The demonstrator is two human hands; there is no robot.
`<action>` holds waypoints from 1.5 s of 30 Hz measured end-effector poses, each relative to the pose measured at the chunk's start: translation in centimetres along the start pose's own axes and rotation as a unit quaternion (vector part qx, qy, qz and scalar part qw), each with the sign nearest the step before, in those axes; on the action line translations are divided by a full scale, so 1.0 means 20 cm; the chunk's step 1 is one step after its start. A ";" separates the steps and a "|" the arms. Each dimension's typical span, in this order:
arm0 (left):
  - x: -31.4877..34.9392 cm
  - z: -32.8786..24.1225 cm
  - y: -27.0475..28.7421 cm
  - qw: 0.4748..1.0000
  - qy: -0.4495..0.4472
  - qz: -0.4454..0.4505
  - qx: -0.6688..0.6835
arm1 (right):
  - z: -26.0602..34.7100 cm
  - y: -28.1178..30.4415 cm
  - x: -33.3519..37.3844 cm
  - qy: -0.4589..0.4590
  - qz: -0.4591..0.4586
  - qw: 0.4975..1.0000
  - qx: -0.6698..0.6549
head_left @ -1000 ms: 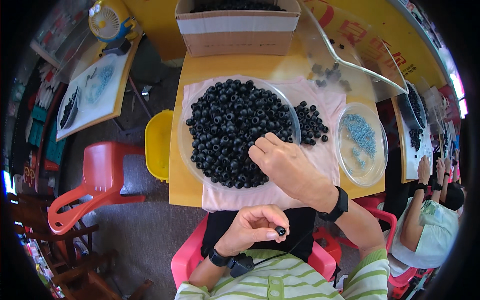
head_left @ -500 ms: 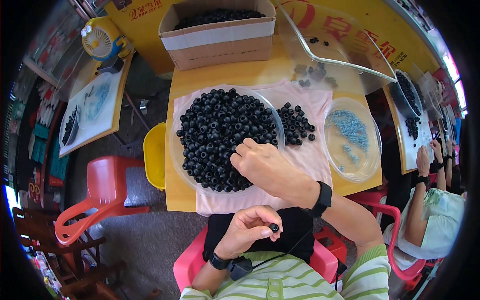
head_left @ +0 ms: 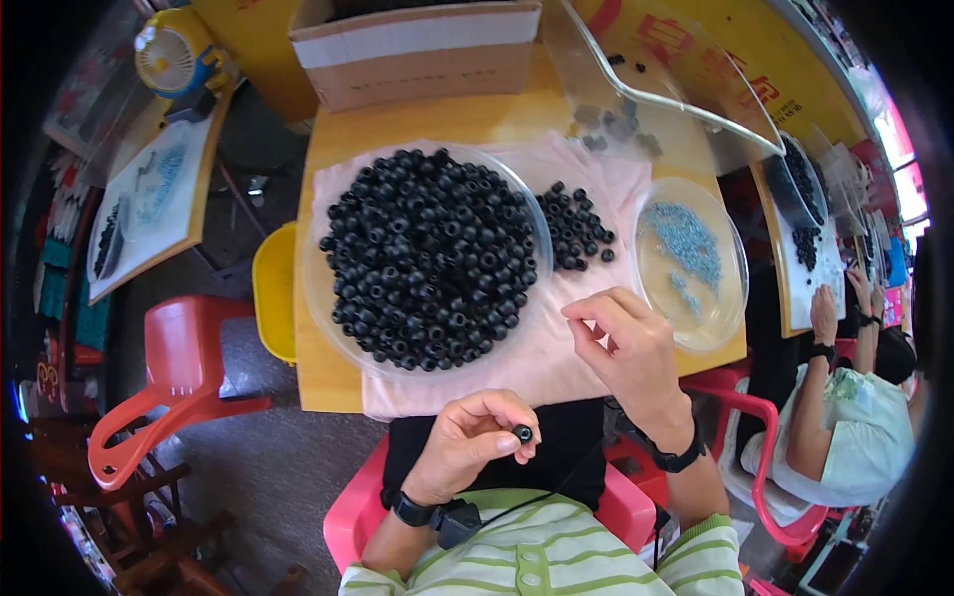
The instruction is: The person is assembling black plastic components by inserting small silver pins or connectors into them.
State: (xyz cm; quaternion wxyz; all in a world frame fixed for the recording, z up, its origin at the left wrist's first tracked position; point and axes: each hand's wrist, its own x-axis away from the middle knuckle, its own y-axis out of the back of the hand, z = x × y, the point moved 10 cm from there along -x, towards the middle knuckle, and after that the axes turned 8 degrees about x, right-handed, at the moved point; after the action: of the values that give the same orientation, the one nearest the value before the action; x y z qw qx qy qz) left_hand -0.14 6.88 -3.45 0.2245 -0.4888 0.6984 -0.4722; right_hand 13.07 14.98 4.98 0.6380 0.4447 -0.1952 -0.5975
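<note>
My left hand (head_left: pixel 459 449) pinches a black bead (head_left: pixel 523 434) before the table's (head_left: pixel 326 385) near edge — hole exposed, perhaps for visibility; my right hand (head_left: pixel 638 363) curls narrowly — contents unclear.

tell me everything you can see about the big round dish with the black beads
The big round dish looks like clear plastic, shallow and see-through, with a thin pale rim. It is heaped with matte black beads, many showing a hole, which hide most of its floor. It sits flat, mostly on a pink cloth spread over a wooden-looking table. More loose beads lie just right of it. Neither the left hand nor the right hand touches it.
</note>
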 end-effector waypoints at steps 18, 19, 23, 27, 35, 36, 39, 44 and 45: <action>-0.04 0.06 -0.02 0.999 0.012 -0.015 -0.044 | -0.16 -0.03 0.20 -0.025 -0.009 1.000 0.006; -0.04 0.06 -0.02 0.999 0.012 -0.016 -0.047 | -0.16 -0.03 0.20 -0.035 -0.006 0.999 0.005; -0.03 0.06 -0.01 0.998 0.011 -0.020 -0.052 | -0.14 -0.02 0.16 -0.062 0.016 0.998 0.024; -0.03 0.06 -0.02 1.000 0.008 -0.008 -0.024 | -0.09 -0.07 0.15 0.005 0.035 0.992 0.118; -0.05 0.04 -0.07 1.000 0.005 0.017 0.024 | -0.11 -0.02 0.14 -0.019 0.043 0.999 0.012; -0.05 0.05 -0.06 1.000 0.007 0.007 0.026 | -0.14 -0.02 0.14 -0.090 0.062 0.990 -0.091; -0.07 0.07 -0.05 0.998 0.028 -0.004 0.049 | -0.13 -0.02 0.26 -0.232 0.110 0.885 -0.389; -0.09 0.10 -0.08 0.998 0.033 0.005 0.050 | 0.00 0.03 0.28 -0.154 0.095 0.872 -0.456; -0.10 0.10 -0.09 0.998 0.035 0.008 0.052 | 0.00 0.03 0.28 -0.151 0.090 0.871 -0.459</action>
State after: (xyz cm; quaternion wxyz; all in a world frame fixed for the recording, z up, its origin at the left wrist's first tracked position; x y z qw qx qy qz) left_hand 3.15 7.55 -3.03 0.2289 -0.4545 0.6838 -0.5230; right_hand 14.61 9.73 3.95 0.7840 -0.0131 -0.0322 -0.6197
